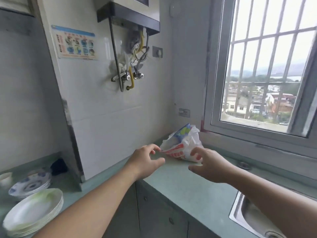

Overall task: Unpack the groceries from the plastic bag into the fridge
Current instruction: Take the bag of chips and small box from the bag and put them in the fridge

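Both hands out toward a crumpled white plastic bag with red and blue print [184, 146], lying in the far corner of the pale green desk [181, 184], just below the barred window [262, 69]. Left hand [147, 160] near the bag's left edge, fingers loosely curled and spread, tips close to the plastic but with no clear pinch — holding nothing, by the look of it. Right hand [208, 166] at the bag's right side, fingers likewise spread and curved, partly overlapping the bag in view; contact impossible to confirm. No fridge visible anywhere.

Judged step: taking hold of the bag to open it or lift it off the desk. Task barely begun, with the contents apparently inside — a blue and green printed packet poking from the top, the rest hidden.

To do this well: find the two handles or the mouth edges, one per hand, instead of grabbing a fistful of film. Thin plastic likely to slip and stretch, so pinch a doubled fold. Lift evenly so the bag does not tip and spill toward the steel sink [248, 219] at near right. Keep elbows clear of the stacked white plates [34, 210] and the blue-patterned dishes [30, 185] at near left. Support the bottom if the load feels heavy.
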`<state>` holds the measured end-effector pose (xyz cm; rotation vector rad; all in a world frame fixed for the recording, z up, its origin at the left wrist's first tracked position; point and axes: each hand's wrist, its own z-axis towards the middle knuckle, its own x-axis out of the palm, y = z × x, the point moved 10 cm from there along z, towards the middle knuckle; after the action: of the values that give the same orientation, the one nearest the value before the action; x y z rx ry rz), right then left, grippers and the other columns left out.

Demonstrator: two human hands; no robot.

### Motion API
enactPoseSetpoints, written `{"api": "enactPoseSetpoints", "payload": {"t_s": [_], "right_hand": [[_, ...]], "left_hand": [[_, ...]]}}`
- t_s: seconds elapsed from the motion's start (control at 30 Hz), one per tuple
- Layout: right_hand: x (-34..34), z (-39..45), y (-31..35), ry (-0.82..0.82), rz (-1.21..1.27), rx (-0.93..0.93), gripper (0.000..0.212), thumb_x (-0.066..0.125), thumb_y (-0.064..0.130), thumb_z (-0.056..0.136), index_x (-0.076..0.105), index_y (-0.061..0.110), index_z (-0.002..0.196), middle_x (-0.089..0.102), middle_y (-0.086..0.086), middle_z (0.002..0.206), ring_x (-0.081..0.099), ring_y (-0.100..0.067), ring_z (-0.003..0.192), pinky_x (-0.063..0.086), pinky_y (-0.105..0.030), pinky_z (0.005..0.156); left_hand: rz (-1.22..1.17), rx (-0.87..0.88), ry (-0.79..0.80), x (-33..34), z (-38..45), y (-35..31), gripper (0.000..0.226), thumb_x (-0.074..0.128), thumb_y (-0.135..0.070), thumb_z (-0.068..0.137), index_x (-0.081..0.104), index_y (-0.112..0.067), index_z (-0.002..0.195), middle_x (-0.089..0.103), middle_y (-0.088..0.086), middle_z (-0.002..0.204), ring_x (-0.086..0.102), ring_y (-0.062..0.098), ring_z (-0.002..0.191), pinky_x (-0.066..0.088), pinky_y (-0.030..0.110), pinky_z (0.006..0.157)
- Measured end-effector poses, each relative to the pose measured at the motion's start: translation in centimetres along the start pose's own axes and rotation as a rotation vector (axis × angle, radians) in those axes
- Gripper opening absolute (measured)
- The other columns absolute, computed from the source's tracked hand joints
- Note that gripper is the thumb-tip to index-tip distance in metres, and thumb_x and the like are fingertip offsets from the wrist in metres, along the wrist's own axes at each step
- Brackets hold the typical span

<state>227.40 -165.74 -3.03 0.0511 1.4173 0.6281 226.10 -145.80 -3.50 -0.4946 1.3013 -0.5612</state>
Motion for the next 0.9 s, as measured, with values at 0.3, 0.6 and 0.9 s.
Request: {"api": "enactPoseSetpoints", "payload": {"t_s": [0.3,0.6,0.9], "right_hand": [[3.1,12.9,-5.9,-0.002,0.001,0.233,0.036,0.065,0.039,0.083,0.053,0.027,0.114,0.057,0.005,0.1,0.057,-0.016,0.086,0.047,-0.025,0.071],[7.5,24.2,-11.5,0.002,0.156,0.302,0.037,0.066,0.04,0.083,0.053,0.028,0.117,0.057,0.005,0.105,0.061,-0.012,0.083,0.045,-0.016,0.053],[11.4,34.4,-17.2,0.028,0.283,0.346,0.038,0.064,0.038,0.087,0.053,0.025,0.121,0.058,0.001,0.11,0.061,-0.014,0.089,0.048,-0.02,0.065]], "left_hand": [[-0.095,0.021,0.136,5.0,16.4,6.9,0.038,0.064,-0.042,0.083,0.059,-0.03,0.119,0.056,-0.008,0.115,0.054,0.013,0.103,0.043,0.027,0.085],[-0.123,-0.006,0.211,10.6,28.4,9.9,0.035,0.067,-0.041,0.083,0.06,-0.029,0.115,0.06,-0.005,0.112,0.057,0.013,0.099,0.042,0.024,0.08],[-0.028,-0.06,0.244,14.5,38.4,13.4,0.034,0.068,-0.04,0.081,0.06,-0.031,0.112,0.059,-0.007,0.11,0.057,0.012,0.101,0.045,0.025,0.083]]}}
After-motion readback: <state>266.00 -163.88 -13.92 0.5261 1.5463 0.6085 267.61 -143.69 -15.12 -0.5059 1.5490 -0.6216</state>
